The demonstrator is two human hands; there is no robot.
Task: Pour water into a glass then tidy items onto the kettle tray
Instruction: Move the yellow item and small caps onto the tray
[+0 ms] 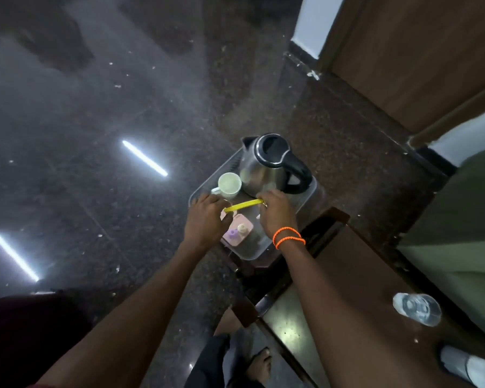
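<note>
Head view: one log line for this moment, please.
phase: tidying | left hand + right hand: hold yellow packet over tray | kettle, cup: on tray | glass: on table

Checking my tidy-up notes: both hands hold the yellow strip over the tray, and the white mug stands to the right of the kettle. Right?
Not quite. The head view shows the white mug to the left of the kettle, not the right. The rest holds: left hand and right hand hold the yellow strip over the tray.
</note>
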